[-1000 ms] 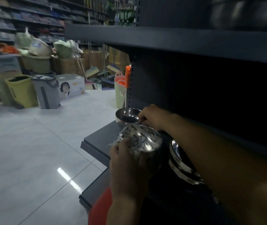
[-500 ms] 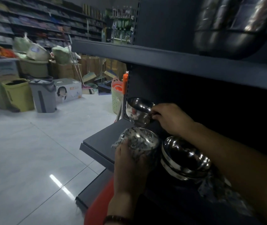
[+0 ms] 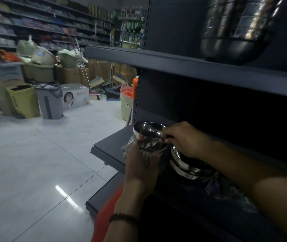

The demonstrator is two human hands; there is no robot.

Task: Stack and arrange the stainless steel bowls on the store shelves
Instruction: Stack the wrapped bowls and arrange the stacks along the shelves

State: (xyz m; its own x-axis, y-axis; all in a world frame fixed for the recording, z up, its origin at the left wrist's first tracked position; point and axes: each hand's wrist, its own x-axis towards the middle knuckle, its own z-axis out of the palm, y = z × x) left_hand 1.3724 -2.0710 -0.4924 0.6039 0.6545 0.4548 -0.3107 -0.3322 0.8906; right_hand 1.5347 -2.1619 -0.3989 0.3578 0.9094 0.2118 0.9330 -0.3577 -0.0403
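Observation:
My right hand (image 3: 184, 138) pinches the rim of a shiny steel bowl (image 3: 148, 131) and holds it on top of a plastic-wrapped bowl (image 3: 148, 146). My left hand (image 3: 142, 165) grips that wrapped bowl from the near side, on the dark lower shelf (image 3: 111, 145). Just to the right, under my right wrist, sits a stack of steel bowls (image 3: 188, 168), partly hidden by the arm. Crumpled clear wrapping (image 3: 230, 193) lies on the shelf further right.
A dark shelf board (image 3: 191, 67) runs overhead with large blurred steel pans (image 3: 235, 30) on it. The shelf's left end opens onto a glossy tiled aisle (image 3: 43, 163). Bins (image 3: 49, 101), a box and a pale green basket (image 3: 126, 103) stand across the floor.
My right hand lifted the bare bowl from the shelf's left part and brought it down onto the wrapped bowl in my left hand. The camera tilted up.

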